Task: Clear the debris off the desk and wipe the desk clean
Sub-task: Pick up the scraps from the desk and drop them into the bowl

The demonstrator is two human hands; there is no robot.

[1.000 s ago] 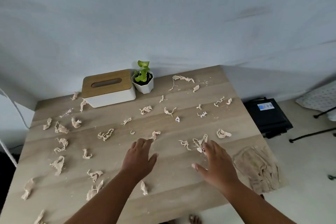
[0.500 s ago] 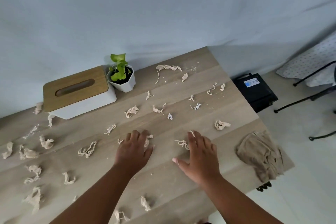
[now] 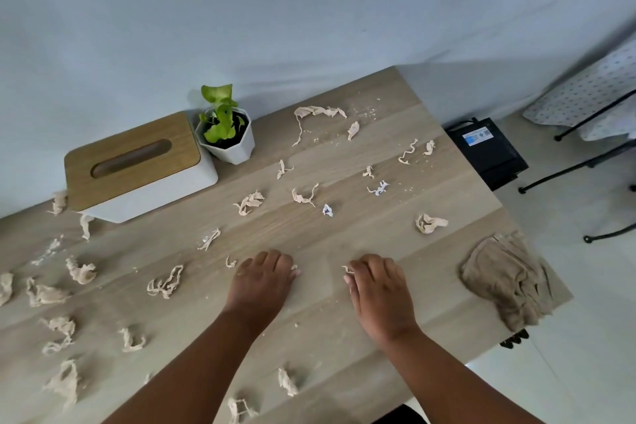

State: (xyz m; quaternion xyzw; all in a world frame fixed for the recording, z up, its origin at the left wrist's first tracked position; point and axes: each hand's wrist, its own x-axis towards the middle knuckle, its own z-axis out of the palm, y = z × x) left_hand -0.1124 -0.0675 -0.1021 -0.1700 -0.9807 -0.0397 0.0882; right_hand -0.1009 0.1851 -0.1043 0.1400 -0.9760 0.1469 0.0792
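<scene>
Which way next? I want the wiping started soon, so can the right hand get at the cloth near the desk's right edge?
Probably yes. The right hand rests on the desk with only bare wood between it and the cloth.

Beige torn scraps [image 3: 249, 202] lie scattered across the wooden bench [image 3: 344, 320]; a crumpled tan cloth [image 3: 506, 280] rests at its right edge.

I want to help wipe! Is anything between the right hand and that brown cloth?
Nothing visible. Only bare desk lies between the right hand and the cloth at the right edge. The nearest scrap sits farther back.
</scene>
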